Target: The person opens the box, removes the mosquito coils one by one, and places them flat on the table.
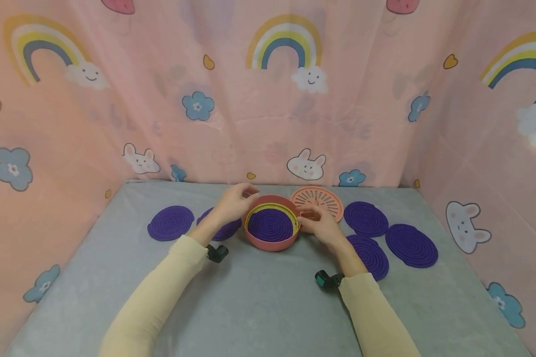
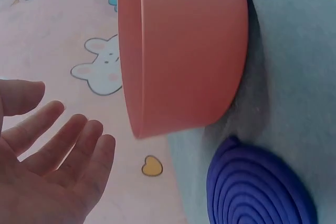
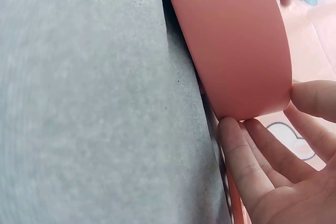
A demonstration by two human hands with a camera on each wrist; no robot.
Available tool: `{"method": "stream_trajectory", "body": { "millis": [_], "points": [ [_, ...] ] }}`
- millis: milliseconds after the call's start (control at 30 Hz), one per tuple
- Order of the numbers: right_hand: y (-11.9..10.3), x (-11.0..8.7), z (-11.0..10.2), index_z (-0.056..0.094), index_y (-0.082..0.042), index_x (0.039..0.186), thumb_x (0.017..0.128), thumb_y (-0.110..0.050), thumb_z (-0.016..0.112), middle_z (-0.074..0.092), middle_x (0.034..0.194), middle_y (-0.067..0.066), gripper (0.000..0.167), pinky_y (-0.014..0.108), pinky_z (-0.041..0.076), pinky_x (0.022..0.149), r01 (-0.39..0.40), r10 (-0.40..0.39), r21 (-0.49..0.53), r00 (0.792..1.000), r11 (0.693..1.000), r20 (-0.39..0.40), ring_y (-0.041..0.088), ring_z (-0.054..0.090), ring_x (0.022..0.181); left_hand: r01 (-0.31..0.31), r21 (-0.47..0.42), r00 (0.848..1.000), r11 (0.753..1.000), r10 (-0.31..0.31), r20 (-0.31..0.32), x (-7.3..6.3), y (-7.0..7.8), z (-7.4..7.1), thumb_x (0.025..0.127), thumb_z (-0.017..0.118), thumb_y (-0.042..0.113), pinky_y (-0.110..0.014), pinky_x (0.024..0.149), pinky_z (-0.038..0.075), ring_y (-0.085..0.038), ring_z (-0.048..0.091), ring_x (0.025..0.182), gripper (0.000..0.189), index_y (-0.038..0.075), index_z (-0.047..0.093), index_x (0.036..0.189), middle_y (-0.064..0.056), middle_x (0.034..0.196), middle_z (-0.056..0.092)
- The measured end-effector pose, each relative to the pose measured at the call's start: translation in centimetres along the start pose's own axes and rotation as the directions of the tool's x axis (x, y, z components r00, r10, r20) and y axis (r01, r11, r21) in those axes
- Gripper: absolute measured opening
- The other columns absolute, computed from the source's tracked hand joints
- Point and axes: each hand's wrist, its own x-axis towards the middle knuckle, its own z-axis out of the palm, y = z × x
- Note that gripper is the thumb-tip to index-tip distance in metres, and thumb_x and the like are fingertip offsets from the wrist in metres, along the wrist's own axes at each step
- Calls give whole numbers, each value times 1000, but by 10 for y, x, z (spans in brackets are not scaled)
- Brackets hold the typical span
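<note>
A round pink mosquito coil holder (image 1: pixel 272 246) stands on the table, with a purple mosquito coil (image 1: pixel 270 225) and a yellow ring (image 1: pixel 253 214) inside it. At its right side, my right hand (image 1: pixel 320 224) pinches the wall; in the right wrist view the thumb (image 3: pixel 315 98) lies at the rim and the fingertips (image 3: pixel 229 127) touch the outside. My left hand (image 1: pixel 236 202) hovers by the left rim, fingers loosely bent and holding nothing. The left wrist view shows a gap between its fingers (image 2: pixel 86 150) and the holder (image 2: pixel 194 51).
A pink slotted lid (image 1: pixel 328 203) lies behind the right hand. Purple coils rest on both sides: one at far left (image 1: pixel 171 223), another partly under the left forearm (image 1: pixel 225 230), and three at right (image 1: pixel 412 245). A pink patterned curtain (image 1: pixel 250 124) rises behind the table (image 1: pixel 259 307).
</note>
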Motion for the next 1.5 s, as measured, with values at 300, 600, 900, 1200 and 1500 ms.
{"method": "stream_trajectory", "body": {
  "millis": [300, 600, 900, 1200, 1500],
  "points": [
    [0, 0, -2, 61, -5, 135, 99, -16, 68, 59, 135, 22, 39, 52, 48, 104, 11, -11, -4, 1000, 1000, 1, 37, 56, 125, 28, -11, 999, 1000, -28, 39, 14, 6, 19, 105, 57, 30, -45, 92, 55, -29, 63, 116, 35, 6, 65, 129, -12, 126, 66],
    [2, 1, 0, 61, -4, 135, 99, -16, 68, 56, 141, 22, 39, 55, 44, 107, 5, -5, -3, 1000, 1000, -3, 38, 54, 129, 35, 16, 995, 999, -37, 92, 22, 5, 39, 103, 60, 33, -46, 101, 49, -27, 61, 117, 33, 9, 68, 125, -9, 121, 68],
    [1, 0, -1, 61, -6, 137, 99, -18, 68, 58, 136, 23, 41, 51, 49, 102, -11, 11, 2, 1000, 1000, 4, 38, 56, 126, 38, 44, 990, 998, -43, 131, 29, 0, 55, 103, 59, 29, -46, 101, 50, -28, 61, 117, 30, 8, 67, 124, -12, 123, 67],
    [-3, -1, -1, 61, -6, 137, 99, -19, 69, 60, 135, 22, 42, 50, 50, 101, -7, 7, -1, 1000, 1000, 7, 37, 58, 124, 59, 93, 984, 994, -73, 162, 32, -1, 59, 103, 59, 24, -45, 101, 50, -30, 60, 119, 33, 3, 64, 128, -15, 126, 65],
    [0, 0, -1, 61, -6, 137, 99, -17, 68, 57, 137, 21, 40, 52, 49, 102, -4, 4, -17, 1000, 1000, 1, 38, 55, 126, 30, 220, 975, 975, -77, 207, 31, 3, 60, 101, 60, 20, -44, 103, 49, -29, 60, 119, 33, 5, 64, 130, -14, 127, 65]
  ]
}}
